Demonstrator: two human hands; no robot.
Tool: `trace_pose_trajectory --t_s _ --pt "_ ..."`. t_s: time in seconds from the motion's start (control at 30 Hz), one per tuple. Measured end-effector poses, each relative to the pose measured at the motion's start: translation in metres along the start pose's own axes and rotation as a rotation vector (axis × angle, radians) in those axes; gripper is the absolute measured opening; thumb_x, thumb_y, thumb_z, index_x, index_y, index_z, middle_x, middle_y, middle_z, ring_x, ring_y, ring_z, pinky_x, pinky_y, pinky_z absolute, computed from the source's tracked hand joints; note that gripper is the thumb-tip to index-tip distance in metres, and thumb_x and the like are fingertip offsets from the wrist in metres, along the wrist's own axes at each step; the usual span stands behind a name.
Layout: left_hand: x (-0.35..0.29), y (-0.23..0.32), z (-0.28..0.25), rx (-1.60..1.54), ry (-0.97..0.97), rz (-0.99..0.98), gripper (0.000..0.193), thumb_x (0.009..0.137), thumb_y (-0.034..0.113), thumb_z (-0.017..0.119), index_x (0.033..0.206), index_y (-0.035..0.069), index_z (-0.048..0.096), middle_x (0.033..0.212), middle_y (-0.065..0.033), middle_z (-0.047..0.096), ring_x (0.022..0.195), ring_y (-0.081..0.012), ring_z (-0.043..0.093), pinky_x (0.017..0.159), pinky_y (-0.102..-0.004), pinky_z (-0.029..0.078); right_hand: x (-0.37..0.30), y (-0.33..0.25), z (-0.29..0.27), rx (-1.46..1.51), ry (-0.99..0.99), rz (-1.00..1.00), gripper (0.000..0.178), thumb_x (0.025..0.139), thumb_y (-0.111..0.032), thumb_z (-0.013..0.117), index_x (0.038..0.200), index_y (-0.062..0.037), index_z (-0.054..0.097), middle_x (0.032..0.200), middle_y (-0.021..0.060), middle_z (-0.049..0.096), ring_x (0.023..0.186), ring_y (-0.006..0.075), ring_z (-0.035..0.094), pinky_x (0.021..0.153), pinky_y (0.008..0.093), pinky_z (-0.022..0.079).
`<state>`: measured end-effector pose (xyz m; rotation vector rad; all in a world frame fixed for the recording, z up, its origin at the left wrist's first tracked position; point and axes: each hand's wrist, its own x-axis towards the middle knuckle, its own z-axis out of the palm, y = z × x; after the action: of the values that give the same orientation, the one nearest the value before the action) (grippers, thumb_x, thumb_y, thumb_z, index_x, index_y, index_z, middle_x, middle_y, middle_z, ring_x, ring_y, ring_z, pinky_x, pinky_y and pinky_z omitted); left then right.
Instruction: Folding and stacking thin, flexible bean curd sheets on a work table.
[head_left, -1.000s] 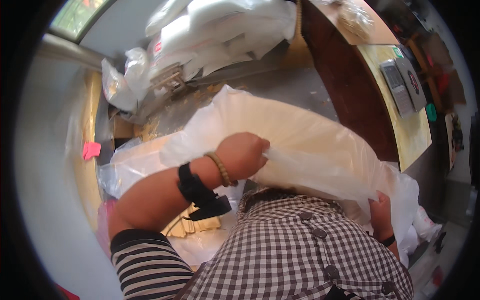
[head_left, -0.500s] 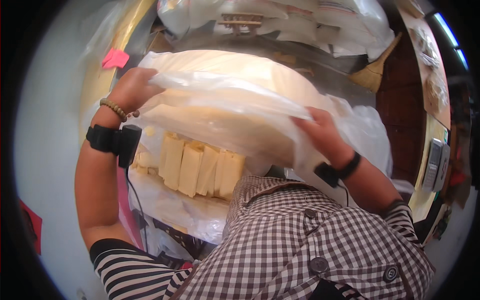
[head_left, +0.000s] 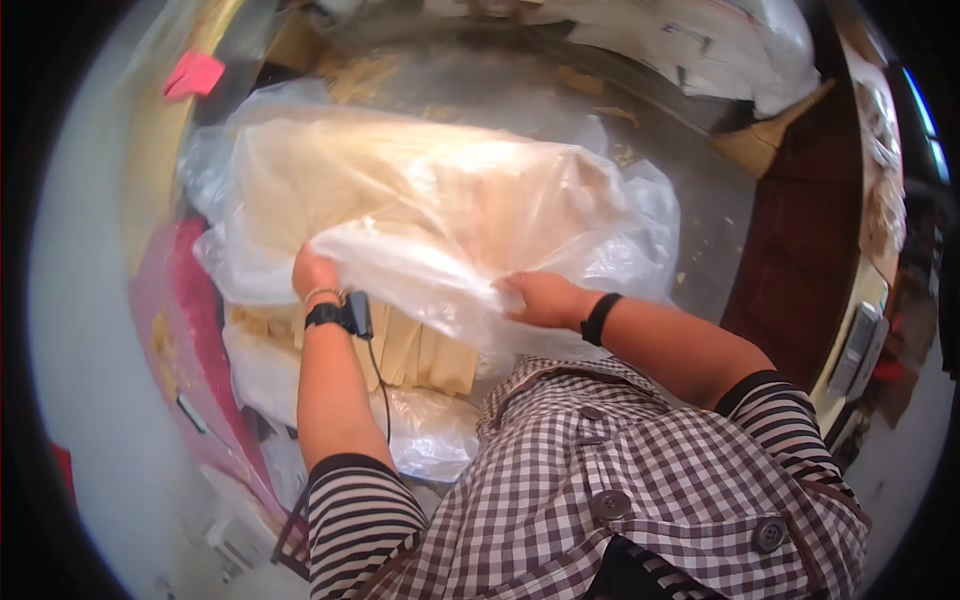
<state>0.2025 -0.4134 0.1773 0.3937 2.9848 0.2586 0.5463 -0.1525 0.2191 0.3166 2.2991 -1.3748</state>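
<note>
A large translucent plastic sheet [head_left: 400, 190] lies bunched over a pale yellow mass, whose form shows only dimly through it. My left hand [head_left: 316, 274] is closed on the sheet's near edge. Further right, my right hand [head_left: 543, 298] pinches the same edge, fingers pressed together. Below the gathered edge, a row of flat pale yellow pieces [head_left: 440, 360] stands side by side, partly covered by the sheet and my left wrist. More clear plastic [head_left: 430, 430] lies under the near side of these pieces.
A pink cloth [head_left: 190, 270] hangs down at the left, with a bright pink scrap [head_left: 194, 75] beyond it. White sacks [head_left: 690, 50] are piled at the back. At the right stand a dark red-brown panel [head_left: 800, 250] and a grey keypad device [head_left: 858, 350].
Both hands have come nearer my body and closer together, drawing the sheet's edge toward me. The sheet now covers more of the yellow mass and the upper ends of the row.
</note>
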Motion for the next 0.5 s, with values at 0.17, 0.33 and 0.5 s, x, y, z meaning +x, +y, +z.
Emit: trace_pose_trajectory --t_s 0.17,0.33,0.5 --pt "0.039 -0.032 0.024 -0.008 -0.145 0.034 0.026 0.089 0.016 0.060 0.110 0.007 0.072 0.106 -0.0193 0.074 0.099 -0.0375 0.070 0.085 -0.0459 0.054 -0.096 0.037 0.008 0.081 0.045 0.068 0.051 0.091 -0.023 0.068 0.140 -0.0155 0.056 0.137 0.0151 0.061 0.123 0.0347 0.059 0.105 0.0429 0.047" --pt "0.090 -0.073 0.050 -0.100 -0.477 0.152 0.028 0.091 0.023 0.068 0.110 0.003 0.074 0.092 -0.0108 0.076 0.079 -0.0218 0.069 0.071 -0.0393 0.056 -0.214 0.100 0.064 0.380 0.408 0.347 0.030 0.090 -0.025 0.066 0.117 -0.0140 0.072 0.120 0.0089 0.070 0.111 0.0312 0.065 0.096 0.0429 0.051" --pt "0.103 -0.071 0.042 0.912 -0.922 0.302 0.025 0.084 0.021 0.075 0.102 0.003 0.076 0.082 -0.0070 0.074 0.070 -0.0187 0.066 0.066 -0.0379 0.055 -0.375 0.162 0.190 0.610 0.630 0.857 0.025 0.090 -0.024 0.058 0.094 -0.0071 0.075 0.091 0.0095 0.076 0.085 0.0272 0.071 0.076 0.0398 0.054"
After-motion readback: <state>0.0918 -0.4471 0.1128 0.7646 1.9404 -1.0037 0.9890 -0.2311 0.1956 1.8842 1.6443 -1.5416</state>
